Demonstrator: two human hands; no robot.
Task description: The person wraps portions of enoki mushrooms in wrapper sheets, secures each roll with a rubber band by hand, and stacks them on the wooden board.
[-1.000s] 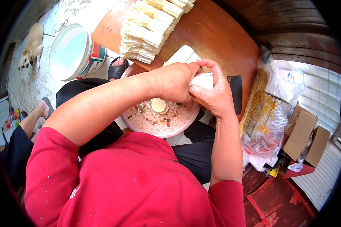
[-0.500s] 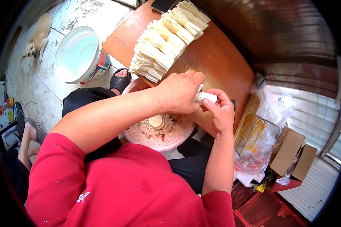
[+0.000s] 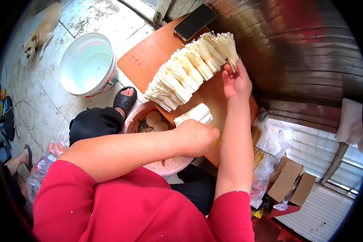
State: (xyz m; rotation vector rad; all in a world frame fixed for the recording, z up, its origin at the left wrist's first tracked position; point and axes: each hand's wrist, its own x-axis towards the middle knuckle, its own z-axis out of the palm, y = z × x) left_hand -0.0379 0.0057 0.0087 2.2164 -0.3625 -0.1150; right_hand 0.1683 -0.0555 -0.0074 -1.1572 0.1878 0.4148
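A long row of pale, thin-stemmed mushroom bundles [image 3: 181, 74] lies on the orange-brown board [image 3: 137, 64]. At its upper right end, my right hand [image 3: 238, 82] has its fingers at the stem end of one mushroom bundle [image 3: 226, 46], tilted against the row. My left hand [image 3: 197, 138] is closed over the board's near edge; what its fingers hold, if anything, is hidden. Just above that hand lies a separate white bundle [image 3: 195, 114]. Yellow bands [image 3: 217, 140] show beside its fingertips. The pink basin [image 3: 171, 166] sits below the board, partly covered by my left forearm.
A black phone [image 3: 195, 22] rests at the board's far edge. The white bucket [image 3: 88, 64] stands left, with a dog [image 3: 42, 32] beyond. A cardboard box [image 3: 284, 179] and wire basket [image 3: 264, 165] are right. Another person's foot [image 3: 24, 159] shows at far left.
My hands have moved apart. The right one has gone up to the row's far end, while the left has moved down toward the board's near edge. The view has shifted, bringing the phone fully into sight.
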